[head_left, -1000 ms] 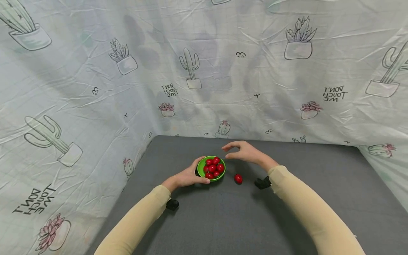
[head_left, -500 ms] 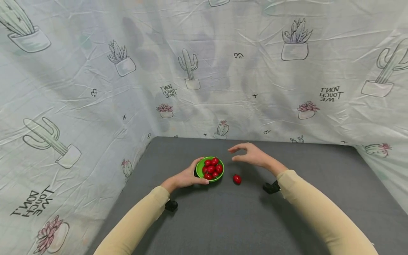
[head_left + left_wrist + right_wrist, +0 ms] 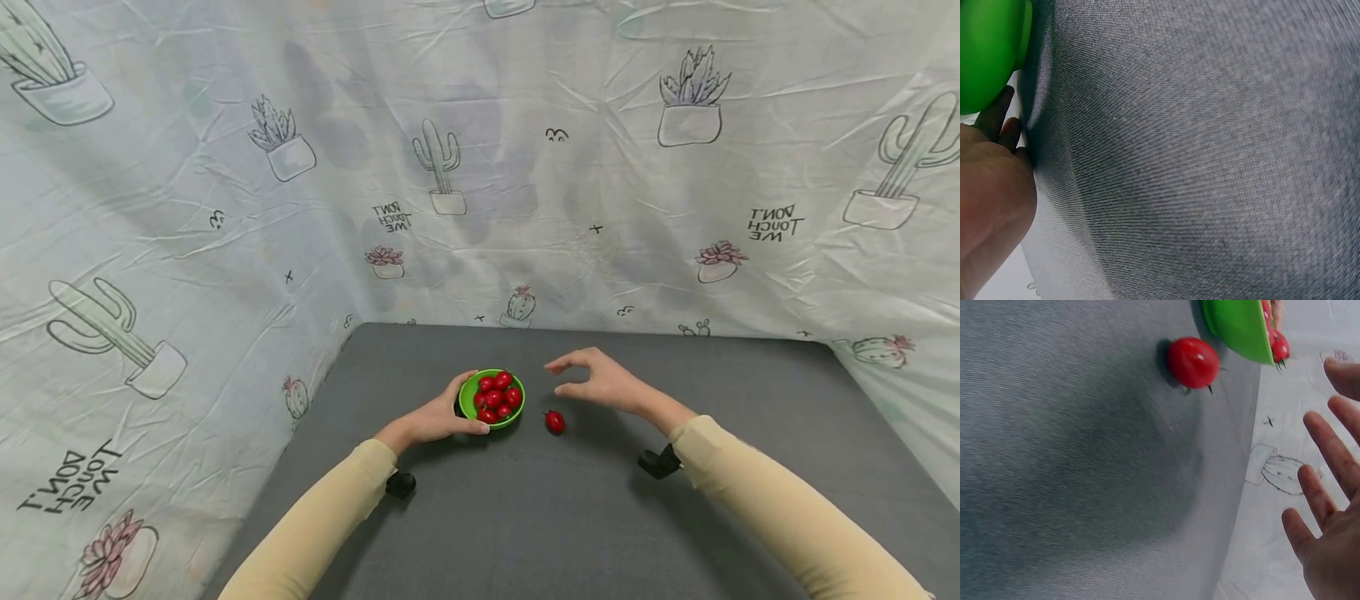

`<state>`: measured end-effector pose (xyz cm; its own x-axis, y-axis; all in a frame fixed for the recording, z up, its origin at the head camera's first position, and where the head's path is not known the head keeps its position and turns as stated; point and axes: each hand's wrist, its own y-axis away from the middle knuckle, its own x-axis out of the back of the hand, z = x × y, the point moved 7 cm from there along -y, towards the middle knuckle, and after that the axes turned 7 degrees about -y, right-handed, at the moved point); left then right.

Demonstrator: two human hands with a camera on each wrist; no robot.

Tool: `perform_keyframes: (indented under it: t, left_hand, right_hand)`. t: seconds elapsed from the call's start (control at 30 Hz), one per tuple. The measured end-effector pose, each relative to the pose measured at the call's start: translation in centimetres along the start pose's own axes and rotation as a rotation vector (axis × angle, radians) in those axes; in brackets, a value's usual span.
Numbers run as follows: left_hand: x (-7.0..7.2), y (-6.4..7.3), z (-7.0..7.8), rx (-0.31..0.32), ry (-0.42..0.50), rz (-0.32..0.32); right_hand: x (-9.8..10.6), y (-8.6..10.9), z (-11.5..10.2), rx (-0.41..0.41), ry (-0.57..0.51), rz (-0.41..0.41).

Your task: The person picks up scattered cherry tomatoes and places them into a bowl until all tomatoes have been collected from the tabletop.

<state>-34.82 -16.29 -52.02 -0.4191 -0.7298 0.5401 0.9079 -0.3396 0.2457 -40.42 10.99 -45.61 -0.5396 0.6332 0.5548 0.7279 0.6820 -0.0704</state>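
Note:
My left hand holds a small green bowl from its left side, thumb at the near rim and fingers round the far side. Several red cherry tomatoes with green stems are piled in the bowl. In the left wrist view, fingers lie against the outer wall of the bowl. One loose cherry tomato rests on the table right of the bowl. Above and a little beyond it hovers my right hand, its fingers spread and holding nothing. The right wrist view shows that tomato apart from the fingers.
Everything stands on a dark grey cloth-covered table. A pale curtain printed with potted cacti hangs behind it and along the left. Both wrists carry a small black device, such as the right one.
My right hand has moved right and a little toward me, away from the bowl. The left hand keeps its hold on the bowl, and the loose tomato lies where it was.

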Motion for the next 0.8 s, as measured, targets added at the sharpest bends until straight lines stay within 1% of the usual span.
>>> perform_keyframes:
  t: [0.13, 0.43, 0.57, 0.8]
  left_hand:
    - [0.1, -0.1, -0.2, 0.001, -0.007, 0.001]
    - [0.1, 0.1, 0.0, -0.001, 0.009, -0.005]
    - [0.0, 0.1, 0.1, 0.006, 0.011, -0.004]
    - [0.0, 0.3, 0.3, 0.026, 0.008, 0.004]
  right_hand:
    - [-0.4, 0.7, -0.2, 0.018, 0.043, 0.039]
    - [-1.4, 2.3, -0.1, 0.008, 0.12, 0.133]
    - [-2.0, 2.9, 0.2, -0.007, 0.123, 0.14]
    - [-3.4, 3.5, 1.2, -0.033, 0.136, 0.125]
